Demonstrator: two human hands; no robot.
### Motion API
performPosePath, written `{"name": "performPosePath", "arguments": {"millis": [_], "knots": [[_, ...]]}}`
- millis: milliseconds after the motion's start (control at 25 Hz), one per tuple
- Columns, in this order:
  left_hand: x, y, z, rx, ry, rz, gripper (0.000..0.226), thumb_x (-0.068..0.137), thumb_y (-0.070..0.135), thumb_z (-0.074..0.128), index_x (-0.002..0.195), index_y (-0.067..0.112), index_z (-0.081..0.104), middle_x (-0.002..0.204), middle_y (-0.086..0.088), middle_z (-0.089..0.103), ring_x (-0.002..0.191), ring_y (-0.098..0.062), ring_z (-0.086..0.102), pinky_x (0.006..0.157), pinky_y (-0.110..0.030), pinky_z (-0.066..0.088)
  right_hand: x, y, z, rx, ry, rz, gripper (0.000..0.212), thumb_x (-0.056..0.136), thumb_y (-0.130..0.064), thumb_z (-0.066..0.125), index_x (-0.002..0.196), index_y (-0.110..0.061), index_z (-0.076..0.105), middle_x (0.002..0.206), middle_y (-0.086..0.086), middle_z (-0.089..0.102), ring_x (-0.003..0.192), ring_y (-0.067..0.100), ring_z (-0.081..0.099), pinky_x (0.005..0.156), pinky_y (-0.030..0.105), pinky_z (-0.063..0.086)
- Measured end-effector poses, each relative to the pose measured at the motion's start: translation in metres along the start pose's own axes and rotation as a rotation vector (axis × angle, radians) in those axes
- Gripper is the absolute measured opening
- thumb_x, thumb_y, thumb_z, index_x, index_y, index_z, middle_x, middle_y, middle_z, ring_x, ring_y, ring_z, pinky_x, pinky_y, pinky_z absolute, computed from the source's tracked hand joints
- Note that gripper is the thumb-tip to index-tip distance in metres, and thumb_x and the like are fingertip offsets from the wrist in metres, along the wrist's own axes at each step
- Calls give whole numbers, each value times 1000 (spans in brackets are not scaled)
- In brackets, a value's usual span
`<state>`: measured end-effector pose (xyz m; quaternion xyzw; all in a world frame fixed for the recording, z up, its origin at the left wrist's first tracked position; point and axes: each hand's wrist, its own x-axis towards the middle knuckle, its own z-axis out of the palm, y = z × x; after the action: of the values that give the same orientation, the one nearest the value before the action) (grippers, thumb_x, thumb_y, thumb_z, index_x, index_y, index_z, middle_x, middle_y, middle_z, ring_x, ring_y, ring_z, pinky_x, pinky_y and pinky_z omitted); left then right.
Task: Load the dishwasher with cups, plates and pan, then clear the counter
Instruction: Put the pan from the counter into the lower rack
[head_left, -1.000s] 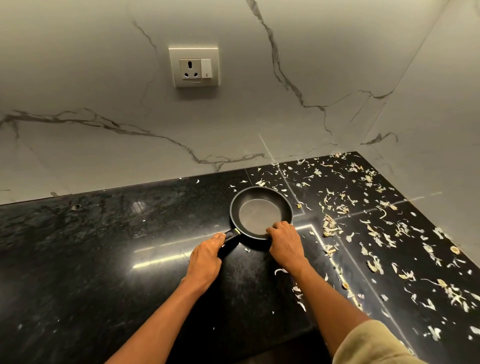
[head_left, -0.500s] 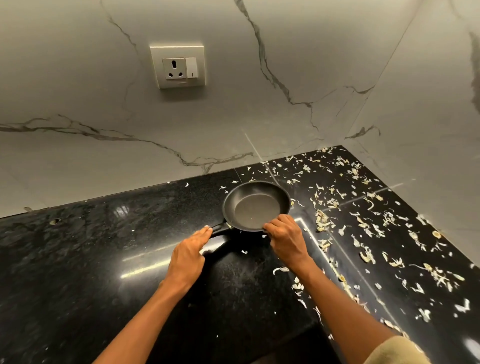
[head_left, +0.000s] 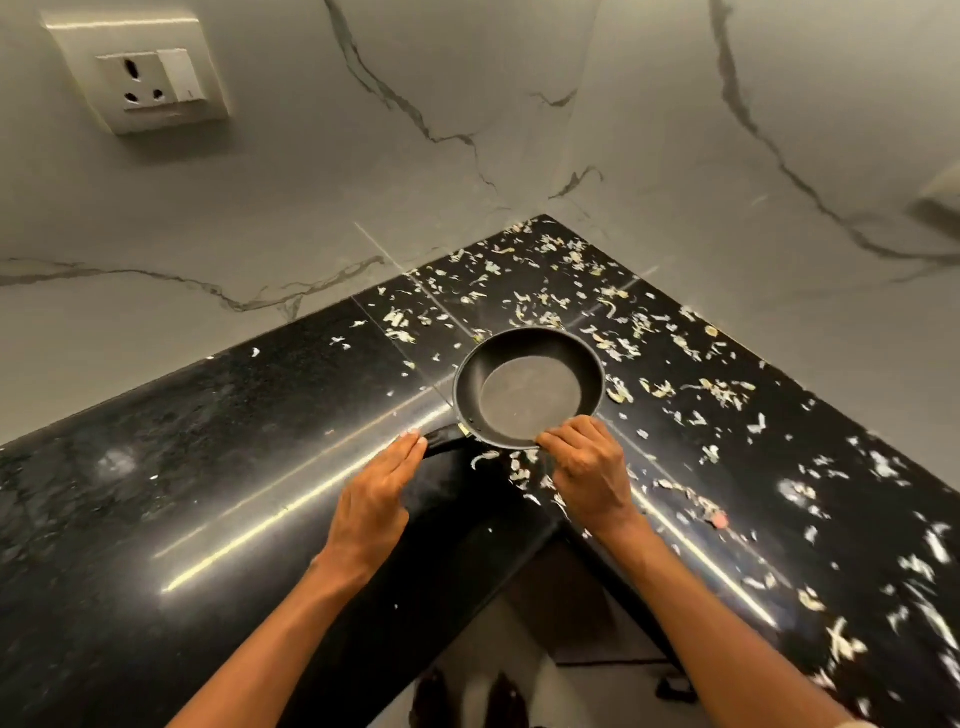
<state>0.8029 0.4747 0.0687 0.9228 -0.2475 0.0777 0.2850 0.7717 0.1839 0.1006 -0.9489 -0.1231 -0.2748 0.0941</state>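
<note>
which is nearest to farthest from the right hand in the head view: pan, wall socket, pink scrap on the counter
From the right hand:
1. pan, its near rim pinched in that hand's fingers.
2. pink scrap, on the counter, to the hand's right.
3. wall socket, on the wall, far upper left.

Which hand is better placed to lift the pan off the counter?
Right. The right hand already pinches the near rim of the small black non-stick frying pan. The left hand lies flat, straight fingers only touching the handle's end.
</note>
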Motion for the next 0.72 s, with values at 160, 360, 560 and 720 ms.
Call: {"name": "performPosePath", "arguments": {"millis": [160,360,560,720], "knots": [[-8,44,24,-57,-62,121,95,45,-31,54,134,3,60,140,-11,56,131,-22,52,107,-38,45,-68,8,-44,-77,-2,125,34,66,16,67,88,-8,76,81,5,72,74,26,62,70,36,50],[-32,103,47,-61,-129,259,100,42,-32,53,134,7,61,139,-8,58,130,-23,54,105,-38,47,-151,6,-100,-139,45,253,34,64,18,69,85,-8,76,79,4,71,73,24,61,69,36,51],[-85,172,64,-63,-188,358,101,41,-29,55,135,7,60,140,-7,57,132,-22,52,105,-37,48,-242,-4,-163,-183,82,335,30,73,11,57,86,-8,76,76,3,69,72,23,58,69,34,47],[-138,215,73,-63,-216,395,99,40,-27,57,133,6,61,140,-8,58,129,-24,55,103,-34,49,-309,-16,-200,-200,93,367,29,73,8,58,89,-8,77,79,2,69,75,23,59,73,34,46]]}}
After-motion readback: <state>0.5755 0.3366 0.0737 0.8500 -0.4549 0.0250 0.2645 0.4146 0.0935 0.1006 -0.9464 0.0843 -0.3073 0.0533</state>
